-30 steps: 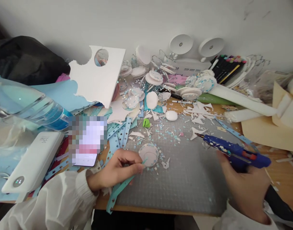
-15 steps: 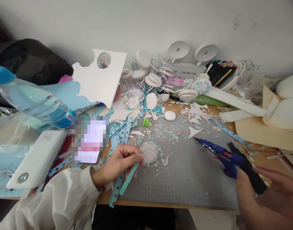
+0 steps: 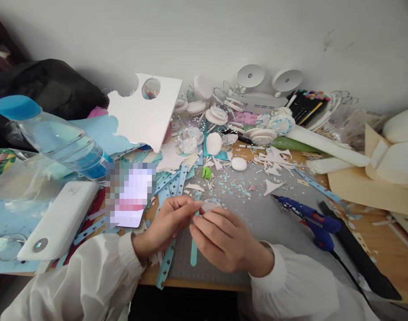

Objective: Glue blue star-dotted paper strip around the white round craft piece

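- Head view: left hand point(image 3: 172, 220) pinches a slim, flat teal strip point(image 3: 193, 252).
- Right hand point(image 3: 224, 240) curls beside it, grip unclear.
- Blue plastic glue gun point(image 3: 309, 216) lies apart.

left hand point(image 3: 172, 218): fingers point(image 3: 190, 207) pinched | right hand point(image 3: 222, 240): curled close beside it | wrists point(image 3: 139, 248) apart

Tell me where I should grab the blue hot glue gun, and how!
Best by its handle, I'd say, coming from the near side: the blue hot glue gun lies on its side with the handle sticking out toward you. Its narrow nozzle points away, to the left, and might be hot, so don't touch it.
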Demonstrator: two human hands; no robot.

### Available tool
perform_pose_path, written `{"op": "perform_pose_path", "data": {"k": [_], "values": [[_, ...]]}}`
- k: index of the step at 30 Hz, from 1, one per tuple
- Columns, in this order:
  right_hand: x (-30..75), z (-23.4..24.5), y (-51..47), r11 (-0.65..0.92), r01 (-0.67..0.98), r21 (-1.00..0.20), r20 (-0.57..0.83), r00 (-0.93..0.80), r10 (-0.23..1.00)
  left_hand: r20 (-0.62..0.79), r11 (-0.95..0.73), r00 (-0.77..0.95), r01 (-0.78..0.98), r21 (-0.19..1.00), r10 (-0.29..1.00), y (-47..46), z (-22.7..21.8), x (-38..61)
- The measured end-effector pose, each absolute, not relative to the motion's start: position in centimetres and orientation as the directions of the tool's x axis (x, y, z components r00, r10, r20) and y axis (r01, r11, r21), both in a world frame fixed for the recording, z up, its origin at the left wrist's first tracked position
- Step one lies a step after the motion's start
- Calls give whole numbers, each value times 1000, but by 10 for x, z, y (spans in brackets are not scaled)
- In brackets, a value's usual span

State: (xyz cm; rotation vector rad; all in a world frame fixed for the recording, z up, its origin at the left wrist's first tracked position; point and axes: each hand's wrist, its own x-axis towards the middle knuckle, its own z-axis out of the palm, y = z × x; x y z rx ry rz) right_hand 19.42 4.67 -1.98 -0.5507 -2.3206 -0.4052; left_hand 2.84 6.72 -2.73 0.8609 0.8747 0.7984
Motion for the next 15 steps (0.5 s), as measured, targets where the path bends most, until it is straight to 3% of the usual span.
{"op": "perform_pose_path", "data": {"k": [5, 8, 10, 12, 15], "values": [[199, -19, 49, 850, 507, 142, 740, -625, 249, -321, 422, 384, -216, 881, 866, 69, -27, 29], [207, -19, 52, 867, 493, 72, 754, -596, 276, -339, 431, 410, -153, 889, 847, 70, -31, 29], [217, -21, 56, 864, 499, -61, 771, -527, 358, -333, 401, 416, -84, 912, 846, 70, -33, 28], [230, -24, 62, 806, 538, -248, 808, -343, 478, -258, 269, 363, 20, 963, 895, 71, -33, 26], [251, -34, 70, 662, 538, -522, 800, 40, 598, 80, -155, 335, 204, 967, 939, 73, -33, 23]]}}
